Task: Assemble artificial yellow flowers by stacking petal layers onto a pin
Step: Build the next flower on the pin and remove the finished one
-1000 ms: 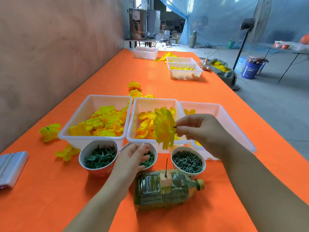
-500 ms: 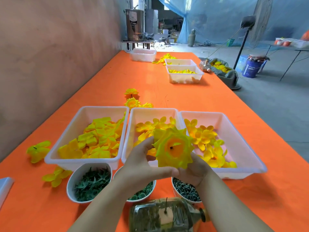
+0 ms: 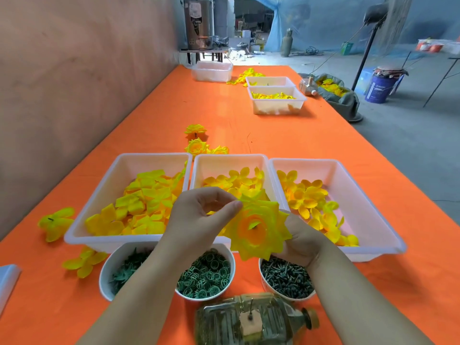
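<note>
The likeliest trouble is the layers slipping out of line. The flower (image 3: 258,227) is held in the air, not on the pin (image 3: 252,307), so only the two hands keep its stacked petals together. A tug on one petal could twist the outer layer off centre or pull it loose. The petals are thin fabric and would probably crease if squeezed hard. If the flower dropped, it could land in the bowl of green rings (image 3: 196,296) just below it.

The left hand (image 3: 196,220) has a narrow grip. Its thumb and fingertips (image 3: 231,207) pinch the upper left edge of the outer petal layer, and the hand holds nothing else. The right hand (image 3: 306,242) holds the flower from behind and below. Its fingers are hidden by the petals, so how tightly that grip closes cannot be seen.

The flower faces the camera, open side up, above the bowls and in front of the middle tray (image 3: 229,156), towards the near edge of the table (image 3: 249,125). The pin stands bare and upright in a small block on a bottle (image 3: 224,324) lying at that near edge.
</note>
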